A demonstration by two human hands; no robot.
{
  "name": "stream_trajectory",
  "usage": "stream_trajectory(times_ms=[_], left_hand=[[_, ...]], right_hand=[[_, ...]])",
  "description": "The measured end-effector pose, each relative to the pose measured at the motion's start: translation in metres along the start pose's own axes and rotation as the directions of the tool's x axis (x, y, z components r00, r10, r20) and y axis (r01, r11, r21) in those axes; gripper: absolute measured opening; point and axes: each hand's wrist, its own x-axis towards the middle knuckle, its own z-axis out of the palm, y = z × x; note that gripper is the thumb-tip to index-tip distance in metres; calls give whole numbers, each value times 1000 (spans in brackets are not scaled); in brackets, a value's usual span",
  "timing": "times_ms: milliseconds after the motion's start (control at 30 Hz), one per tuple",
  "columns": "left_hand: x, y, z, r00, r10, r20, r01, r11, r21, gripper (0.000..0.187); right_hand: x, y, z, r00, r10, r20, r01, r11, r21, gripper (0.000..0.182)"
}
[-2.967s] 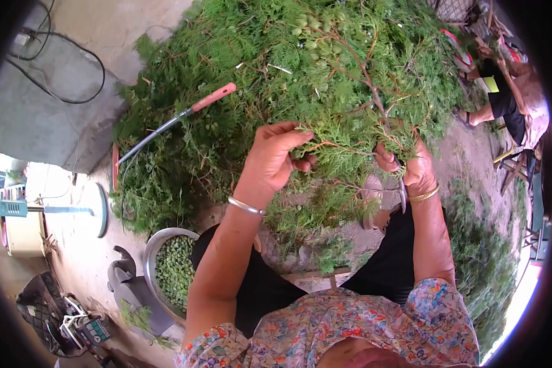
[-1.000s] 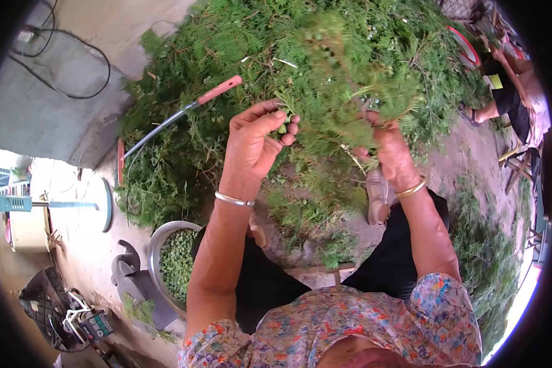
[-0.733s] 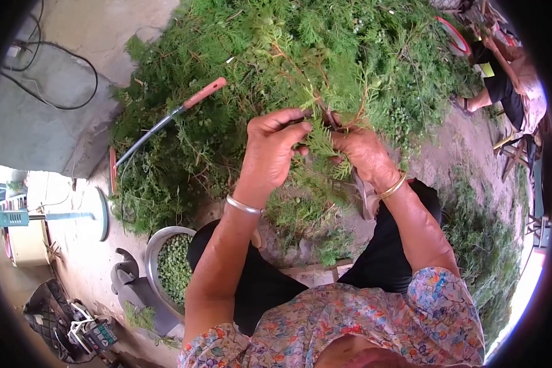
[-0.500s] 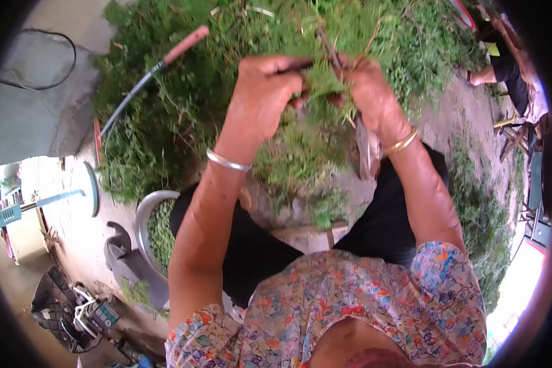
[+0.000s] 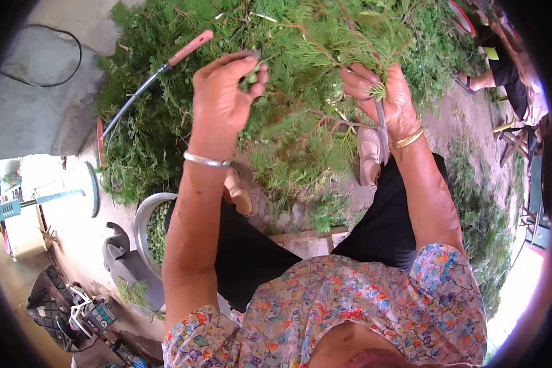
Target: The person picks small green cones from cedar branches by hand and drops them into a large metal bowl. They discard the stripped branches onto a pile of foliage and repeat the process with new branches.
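My right hand point(image 5: 394, 98) is closed round the woody stem of a leafy evergreen branch point(image 5: 381, 126), whose feathery sprays fan out above and to the left of the fist. My left hand point(image 5: 222, 92) is apart from that branch, fingers curled and pinching a few small round green cones point(image 5: 252, 76). Below both hands spreads a big heap of cut greenery point(image 5: 159, 122). At lower left, a metal basin point(image 5: 142, 224) holds many small green pieces point(image 5: 157, 236) like those in my left hand.
A long tool with a pinkish handle point(image 5: 190, 49) lies across the heap at left. Beside the basin is a dark grey object point(image 5: 126, 260). My shoes point(image 5: 369, 156) stand at the heap's near edge. Another person's leg point(image 5: 483, 76) shows at upper right, near a wooden stool point(image 5: 514, 147).
My hands were close together at the greenery. Now they are apart: the left has moved left with small green cones, and the right has shifted slightly right, gripping the branch.
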Motion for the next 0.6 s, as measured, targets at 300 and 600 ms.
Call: stream_trajectory(times_ms=[300,600], left_hand=[[-92,83,-88,904,351,-243,-183,832,523,22],[-260,36,-274,891,423,-165,331,-356,874,48]], right_hand=[[-10,-42,-29,983,81,162,-117,968,221,40],[-65,-19,3,976,33,217,-57,993,105,53]])
